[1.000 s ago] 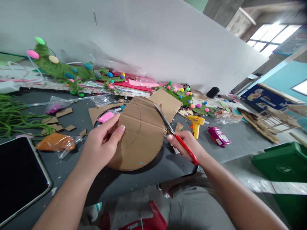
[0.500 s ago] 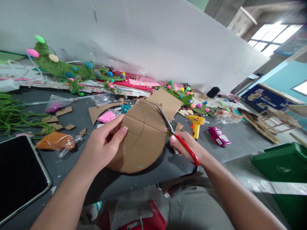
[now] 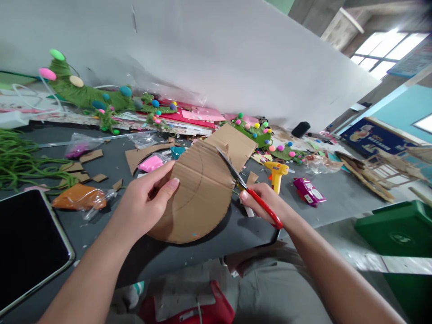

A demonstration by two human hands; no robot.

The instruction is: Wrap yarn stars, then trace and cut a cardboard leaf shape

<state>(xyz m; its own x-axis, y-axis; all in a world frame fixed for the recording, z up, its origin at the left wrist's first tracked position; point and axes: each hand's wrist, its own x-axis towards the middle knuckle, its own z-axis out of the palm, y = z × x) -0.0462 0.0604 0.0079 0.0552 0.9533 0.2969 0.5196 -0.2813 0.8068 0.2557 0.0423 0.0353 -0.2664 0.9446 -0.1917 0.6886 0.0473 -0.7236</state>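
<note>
My left hand point(image 3: 153, 195) pinches the left edge of a brown cardboard piece point(image 3: 192, 198), thumb on top. The cardboard has a rounded lower edge, a squarer upper end and a curved pencil line. In my right hand point(image 3: 261, 202) are red-handled scissors point(image 3: 266, 209), gripped by the handles. Their blades lie at the cardboard's right side and point up and to the left, near a small raised flap.
Beyond the cardboard are green wrapped shapes with coloured balls point(image 3: 114, 99). A yellow glue gun point(image 3: 276, 173) and a purple packet point(image 3: 308, 191) lie right. Left are a tablet point(image 3: 30, 247), an orange packet point(image 3: 81, 197), green cords point(image 3: 30, 162) and cardboard scraps.
The scissor blades have shifted slightly left over the cardboard, and the handles have tipped a little. The cardboard has moved slightly left at its lower end. My left hand keeps its hold.
</note>
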